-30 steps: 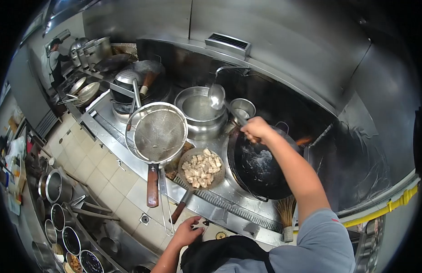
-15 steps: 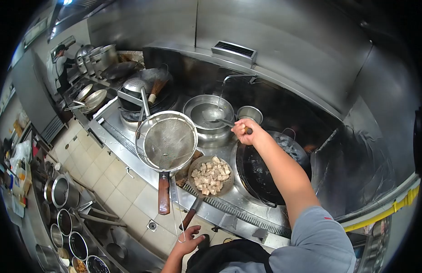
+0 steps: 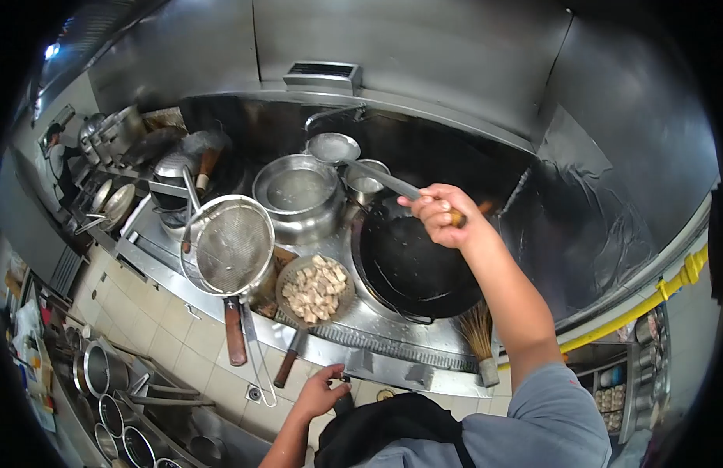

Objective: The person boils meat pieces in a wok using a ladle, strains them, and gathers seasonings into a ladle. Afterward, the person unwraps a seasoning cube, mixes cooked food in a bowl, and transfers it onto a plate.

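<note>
Steadying the ladle [image 3: 334, 147] seems wise, right hand [image 3: 447, 217] gripping its handle [image 3: 391, 183], wok [image 3: 416, 265] at that hand's seven o'clock, left hand [image 3: 318, 393] loosely spread.

A metal ladle [image 3: 385, 179] with a round silvery bowl, a long grey shaft and a yellowish-brown grip end slants through the air, its bowl open side up by the far right rim of the silver pot [image 3: 303, 228], its shaft stretching away rightward from that pot.

The steel surface [image 3: 367, 313] carries a wide pot [image 3: 303, 226], a smaller pot [image 3: 367, 186] just beside it, a black wok [image 3: 416, 257] and, at the front edge, a straw brush [image 3: 478, 335].
</note>
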The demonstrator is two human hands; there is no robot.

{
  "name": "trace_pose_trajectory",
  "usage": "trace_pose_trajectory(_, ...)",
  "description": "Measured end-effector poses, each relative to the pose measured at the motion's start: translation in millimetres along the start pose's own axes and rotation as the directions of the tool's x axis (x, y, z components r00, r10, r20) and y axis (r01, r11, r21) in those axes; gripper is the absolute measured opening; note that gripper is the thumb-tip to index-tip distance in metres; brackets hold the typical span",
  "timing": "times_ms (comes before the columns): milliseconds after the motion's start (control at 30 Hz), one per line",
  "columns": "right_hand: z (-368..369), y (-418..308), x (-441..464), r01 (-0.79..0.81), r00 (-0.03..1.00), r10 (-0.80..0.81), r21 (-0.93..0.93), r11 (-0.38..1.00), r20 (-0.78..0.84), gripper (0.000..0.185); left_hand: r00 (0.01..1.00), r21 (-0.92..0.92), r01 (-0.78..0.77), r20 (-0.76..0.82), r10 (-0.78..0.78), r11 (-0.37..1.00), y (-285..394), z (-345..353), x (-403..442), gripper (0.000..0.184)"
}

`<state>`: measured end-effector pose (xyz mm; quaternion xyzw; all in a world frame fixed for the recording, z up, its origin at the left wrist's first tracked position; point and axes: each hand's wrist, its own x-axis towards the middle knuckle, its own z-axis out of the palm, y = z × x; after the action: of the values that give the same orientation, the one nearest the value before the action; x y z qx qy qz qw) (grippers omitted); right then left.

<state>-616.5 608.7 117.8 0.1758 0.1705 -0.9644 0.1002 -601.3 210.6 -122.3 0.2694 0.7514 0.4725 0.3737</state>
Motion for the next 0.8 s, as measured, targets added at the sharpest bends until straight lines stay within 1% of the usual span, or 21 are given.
trace_pose_trajectory(67, -16, 11, -42, -0.011, 1.0, 0.01, 0.032, 0.999, 0.019, 0.034, 1.0, 0.017, -0.007, 0.007, 0.007, 1.0, -2, 8, 4, 0.058)
trace_pose_trajectory(133, -28, 26, -86, 0.034, 0.999, -0.033, 0.01, 0.999, -0.031, 0.036, 1.0, 0.02, -0.01, 0.009, 0.01, 1.0, 0, 16, 6, 0.058)
trace_pose_trajectory(200, -49, 35, -119, 0.011, 0.996, -0.011, 0.003, 1.0, -0.084, 0.033, 0.999, 0.019, -0.037, 0.023, 0.036, 0.999, 1, 21, 5, 0.058)
trace_pose_trajectory(267, -79, 38, -146, -0.037, 0.99, 0.017, -0.143, 0.989, -0.14, 0.033, 1.0, 0.031, -0.013, 0.029, 0.012, 0.999, 3, 24, 4, 0.058)
trace_pose_trajectory(300, -83, 45, -155, -0.027, 0.959, -0.046, -0.253, 0.967, -0.28, 0.029, 0.999, 0.067, 0.003, 0.045, -0.006, 0.998, 5, 23, 5, 0.058)
trace_pose_trajectory(333, -82, 54, -163, -0.036, 0.906, -0.122, -0.361, 0.932, -0.406, 0.026, 0.998, 0.101, 0.02, 0.058, -0.026, 0.995, 6, 21, 4, 0.058)
trace_pose_trajectory(367, -71, 66, -168, -0.11, 0.824, -0.241, -0.563, 0.819, -0.513, 0.023, 0.999, 0.096, 0.021, 0.045, -0.025, 0.995, 3, 19, 4, 0.058)
trace_pose_trajectory(400, -64, 77, -170, -0.216, 0.727, -0.383, -0.72, 0.66, -0.569, 0.019, 0.999, 0.079, -0.006, 0.04, 0.003, 0.997, -3, 18, 3, 0.058)
trace_pose_trajectory(467, -71, 81, -169, -0.373, 0.661, -0.521, -0.839, 0.396, -0.54, 0.014, 0.999, 0.054, -0.03, 0.015, 0.029, 0.998, -6, 12, 2, 0.057)
trace_pose_trajectory(500, -67, 80, -167, -0.43, 0.655, -0.572, -0.866, 0.254, -0.493, 0.021, 0.999, 0.009, 0.043, 0.022, -0.043, 0.999, -4, 8, 1, 0.056)
trace_pose_trajectory(533, -65, 76, -157, -0.429, 0.666, -0.569, -0.872, 0.237, -0.483, 0.021, 0.993, -0.035, 0.115, 0.035, -0.113, 0.993, -4, 4, 1, 0.054)
trace_pose_trajectory(567, -63, 73, -146, -0.401, 0.685, -0.691, -0.911, -0.093, -0.231, 0.024, 0.996, -0.059, 0.091, 0.017, -0.09, 0.994, -8, 2, 1, 0.054)
trace_pose_trajectory(600, -60, 71, -137, -0.369, 0.694, -0.718, -0.833, -0.413, 0.049, 0.027, 0.996, -0.066, 0.089, 0.005, -0.089, 0.994, -13, 1, 0, 0.054)
trace_pose_trajectory(633, -46, 66, -117, -0.418, 0.667, -0.745, -0.842, -0.342, -0.028, 0.033, 0.997, -0.09, 0.081, -0.007, -0.082, 0.993, -17, 0, 1, 0.055)
trace_pose_trajectory(667, -46, 55, -95, -0.254, 0.697, -0.701, -0.863, -0.437, 0.15, 0.024, 0.997, -0.114, 0.07, -0.019, -0.073, 0.991, -20, -1, 2, 0.056)
trace_pose_trajectory(700, -15, 55, -70, -0.284, 0.701, -0.692, -0.957, -0.052, -0.17, 0.014, 0.998, -0.128, 0.048, -0.025, -0.052, 0.991, -24, -2, 2, 0.056)
trace_pose_trajectory(733, -13, 46, -38, -0.181, 0.717, -0.689, -0.983, -0.039, -0.105, 0.011, 0.998, -0.131, 0.04, -0.035, -0.045, 0.991, -25, -4, 2, 0.056)
trace_pose_trajectory(767, -5, 36, -8, -0.147, 0.756, -0.643, -0.989, 0.013, -0.121, 0.012, 0.998, -0.143, 0.051, -0.025, -0.055, 0.988, -24, -7, 1, 0.055)
trace_pose_trajectory(800, -2, 28, 26, -0.105, 0.797, -0.595, -0.994, 0.03, -0.102, 0.012, 0.998, -0.153, 0.065, -0.012, -0.068, 0.986, -21, -10, -2, 0.054)
